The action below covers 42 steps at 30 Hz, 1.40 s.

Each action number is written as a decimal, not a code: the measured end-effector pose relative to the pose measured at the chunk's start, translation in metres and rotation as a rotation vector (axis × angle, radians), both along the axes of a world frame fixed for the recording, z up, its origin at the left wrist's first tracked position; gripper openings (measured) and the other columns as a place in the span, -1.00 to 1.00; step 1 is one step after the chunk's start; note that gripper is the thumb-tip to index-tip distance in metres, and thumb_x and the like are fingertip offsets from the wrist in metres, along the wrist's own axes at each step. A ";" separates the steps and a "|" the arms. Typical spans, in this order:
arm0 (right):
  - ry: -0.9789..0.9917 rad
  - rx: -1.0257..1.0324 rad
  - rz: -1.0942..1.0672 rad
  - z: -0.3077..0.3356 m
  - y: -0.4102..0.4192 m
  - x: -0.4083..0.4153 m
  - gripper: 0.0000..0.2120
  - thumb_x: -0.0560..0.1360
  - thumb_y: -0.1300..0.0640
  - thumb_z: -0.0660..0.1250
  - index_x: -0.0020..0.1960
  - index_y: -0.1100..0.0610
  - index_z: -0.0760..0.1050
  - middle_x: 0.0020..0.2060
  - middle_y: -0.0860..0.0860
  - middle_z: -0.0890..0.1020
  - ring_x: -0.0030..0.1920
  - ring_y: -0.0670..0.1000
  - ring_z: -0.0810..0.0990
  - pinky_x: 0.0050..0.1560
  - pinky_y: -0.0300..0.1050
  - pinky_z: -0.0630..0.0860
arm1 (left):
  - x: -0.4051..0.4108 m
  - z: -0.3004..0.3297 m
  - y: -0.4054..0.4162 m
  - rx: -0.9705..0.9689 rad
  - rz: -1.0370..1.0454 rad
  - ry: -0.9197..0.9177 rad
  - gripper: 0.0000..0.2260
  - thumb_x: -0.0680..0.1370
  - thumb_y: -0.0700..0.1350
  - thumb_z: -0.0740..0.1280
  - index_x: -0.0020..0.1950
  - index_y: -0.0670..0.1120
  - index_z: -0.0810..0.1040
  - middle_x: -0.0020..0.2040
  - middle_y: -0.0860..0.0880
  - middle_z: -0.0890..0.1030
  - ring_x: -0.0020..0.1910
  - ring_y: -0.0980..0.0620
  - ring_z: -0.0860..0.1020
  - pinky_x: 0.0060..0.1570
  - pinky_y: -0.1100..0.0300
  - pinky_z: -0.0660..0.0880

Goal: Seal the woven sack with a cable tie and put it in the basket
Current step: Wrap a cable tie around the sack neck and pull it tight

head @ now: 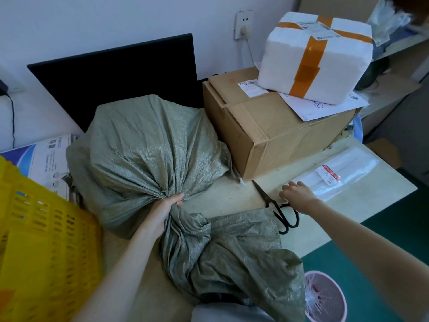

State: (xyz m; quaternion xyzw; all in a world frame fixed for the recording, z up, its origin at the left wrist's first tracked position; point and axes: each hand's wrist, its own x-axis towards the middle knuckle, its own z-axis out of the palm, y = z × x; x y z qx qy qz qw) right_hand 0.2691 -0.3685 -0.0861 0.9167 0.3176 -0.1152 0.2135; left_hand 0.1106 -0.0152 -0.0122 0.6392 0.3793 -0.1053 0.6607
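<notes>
A full grey-green woven sack (pixel 148 147) lies on the table, its neck gathered toward me and its loose mouth spread over the table's front edge. My left hand (pixel 166 211) grips the bunched neck. My right hand (pixel 297 194) reaches out to the right with fingers loosely spread, at the near end of a clear plastic packet of cable ties (pixel 343 173). Whether the fingers touch the packet I cannot tell. A yellow slotted basket (pixel 39 240) stands at the left, beside the sack.
Black scissors (pixel 282 212) lie on the table just under my right wrist. A cardboard box (pixel 274 126) with a taped white foam box (pixel 315 56) on top stands behind. A dark monitor (pixel 120 70) leans at the wall. A pink bin (pixel 325 296) sits on the floor.
</notes>
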 end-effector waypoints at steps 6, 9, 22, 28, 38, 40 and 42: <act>-0.031 -0.044 -0.032 0.002 0.002 0.005 -0.69 0.52 0.30 0.15 0.18 0.03 0.46 0.18 -0.02 0.51 0.23 0.06 0.41 0.17 -0.09 0.31 | -0.001 -0.002 0.003 -0.006 -0.029 -0.015 -0.72 0.48 0.10 0.38 -0.22 -0.12 0.60 0.48 -0.08 0.31 0.45 -0.07 0.25 0.40 -0.03 0.14; -0.051 -0.105 -0.022 0.002 0.002 0.008 -0.65 0.54 0.27 0.16 0.27 0.02 0.42 0.23 0.00 0.48 0.26 0.07 0.40 0.23 -0.07 0.30 | -0.001 -0.002 0.003 -0.002 -0.030 -0.012 -0.71 0.48 0.09 0.37 -0.19 -0.14 0.60 0.48 -0.08 0.31 0.46 -0.07 0.24 0.40 -0.03 0.12; -0.191 0.150 -0.128 0.014 0.014 0.003 -0.74 0.32 0.33 0.39 -0.01 0.16 0.51 -0.17 0.05 0.62 -0.07 0.14 0.54 -0.07 -0.01 0.40 | 0.000 -0.009 0.006 0.009 -0.037 0.023 -0.67 0.43 0.14 0.41 -0.13 -0.14 0.64 0.43 -0.08 0.38 0.42 -0.11 0.29 0.42 -0.08 0.16; -0.275 0.537 -0.129 0.032 0.045 -0.007 -0.79 0.37 0.34 0.43 -0.23 0.20 0.39 -0.48 0.07 0.52 -0.40 0.15 0.50 -0.37 -0.09 0.36 | 0.001 -0.011 0.006 -0.017 -0.019 0.025 -0.72 0.40 0.12 0.44 -0.14 -0.10 0.64 0.33 -0.05 0.47 0.34 -0.10 0.39 0.36 -0.01 0.24; -0.256 1.167 -0.010 0.134 0.116 -0.033 -0.74 0.60 -0.08 -0.09 0.06 0.09 0.22 -0.36 0.10 0.60 -0.49 0.16 0.53 -0.45 -0.06 0.47 | 0.000 -0.009 0.003 -0.072 0.012 -0.007 -0.71 0.51 0.01 0.37 -0.31 -0.16 0.51 -0.04 -0.04 0.60 -0.07 0.03 0.53 -0.04 0.12 0.38; -0.241 1.227 0.028 0.157 0.132 -0.037 -0.76 0.60 -0.08 -0.07 0.05 0.07 0.21 -0.39 0.10 0.59 -0.51 0.16 0.51 -0.47 0.03 0.50 | -0.002 -0.008 0.004 -0.064 0.025 -0.020 -0.69 0.48 0.02 0.40 -0.37 -0.13 0.51 0.03 -0.10 0.61 0.01 -0.04 0.54 0.04 0.09 0.38; -0.207 1.317 0.049 0.179 0.147 -0.042 -0.78 0.60 -0.05 -0.02 0.04 0.09 0.23 -0.40 0.08 0.59 -0.51 0.13 0.50 -0.44 0.06 0.49 | -0.002 -0.008 0.003 -0.056 0.029 -0.023 -0.68 0.47 0.04 0.41 -0.41 -0.10 0.50 0.08 -0.13 0.61 0.07 -0.07 0.53 0.09 0.08 0.38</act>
